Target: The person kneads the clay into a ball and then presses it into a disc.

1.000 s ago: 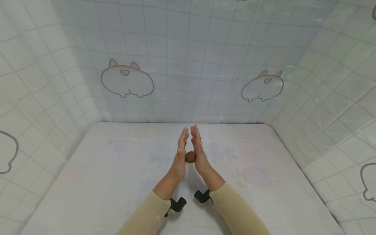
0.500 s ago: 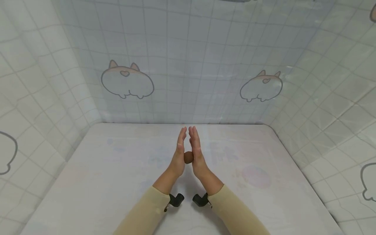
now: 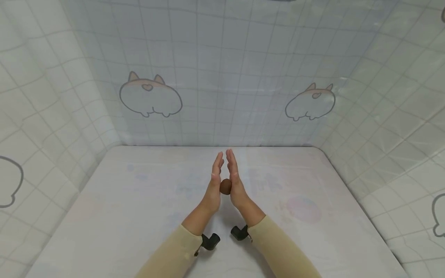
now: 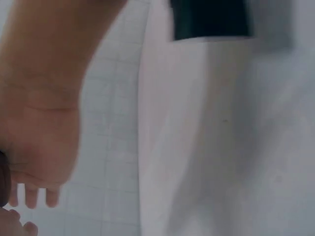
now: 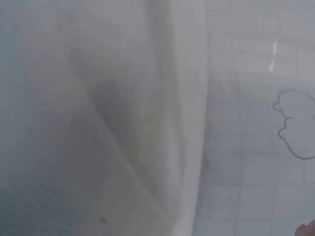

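Observation:
A small brown ball, like clay or dough, sits between the two palms above the table. My left hand presses it from the left with straight fingers. From the right, my right hand presses it, its fingers straight and pointing forward. The fingertips of both hands come close together but stay slightly apart. In the left wrist view the ball shows only as a dark edge beside the palm. Just a fingertip appears in the corner of the right wrist view.
A white table with faint pastel patterns lies below the hands. Gridded sheeting with cartoon animal drawings encloses it at the back and both sides. Black wrist cameras hang below the beige sleeves.
Both hands shift slightly left and then back right, the ball moving between the palms with them. The ball's outline changes a little.

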{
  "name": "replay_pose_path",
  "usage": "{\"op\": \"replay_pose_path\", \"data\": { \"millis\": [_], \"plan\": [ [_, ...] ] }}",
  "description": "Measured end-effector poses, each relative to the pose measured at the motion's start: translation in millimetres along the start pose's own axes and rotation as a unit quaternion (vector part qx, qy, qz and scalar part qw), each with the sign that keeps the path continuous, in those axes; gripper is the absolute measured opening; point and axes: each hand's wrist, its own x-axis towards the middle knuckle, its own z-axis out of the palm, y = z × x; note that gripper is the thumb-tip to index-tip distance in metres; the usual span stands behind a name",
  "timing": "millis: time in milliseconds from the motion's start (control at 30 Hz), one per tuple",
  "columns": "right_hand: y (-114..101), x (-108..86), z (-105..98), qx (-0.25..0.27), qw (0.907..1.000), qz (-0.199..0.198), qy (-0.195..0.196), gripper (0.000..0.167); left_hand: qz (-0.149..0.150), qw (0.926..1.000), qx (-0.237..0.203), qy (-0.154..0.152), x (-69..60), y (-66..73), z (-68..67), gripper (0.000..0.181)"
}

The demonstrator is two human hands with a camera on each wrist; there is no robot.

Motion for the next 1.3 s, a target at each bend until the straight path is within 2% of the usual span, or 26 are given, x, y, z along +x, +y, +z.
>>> {"op": "replay_pose_path", "data": {
  "millis": [167,300,467,700,900,1100,1300],
  "plan": [
    [0,-2.4,2,0.024,0.9996,-0.014,0.003,0.083,0.013,0.9997,0.013,0.018,5.7,1.2,2.2,0.092],
    [-4,-2.2,2,0.028,0.9990,-0.033,0.008,0.085,-0.017,0.9992,0.024,0.028,4.7,-3.5,4.8,0.093],
    [-8,3.2,-2,0.024,0.9985,-0.047,0.019,0.086,-0.046,0.9984,0.028,0.014,-0.3,-8.1,6.5,0.089],
    [-2,10.2,-12,0.021,0.9993,-0.022,0.024,0.086,-0.039,0.9992,0.007,-0.010,-4.3,-5.7,10.6,0.095],
    [9,7.3,-16,0.020,0.9996,-0.012,0.016,0.082,-0.010,0.9995,0.018,-0.024,-6.2,2.0,13.6,0.092],
    [8,0.2,-12,0.020,0.9996,-0.018,0.003,0.082,0.007,0.9998,0.016,-0.005,-1.6,5.5,10.5,0.093],
    [1,-6.8,-2,0.019,0.9988,-0.043,-0.011,0.086,-0.009,0.9993,0.005,0.036,5.9,3.5,6.1,0.098]
  ]
}}
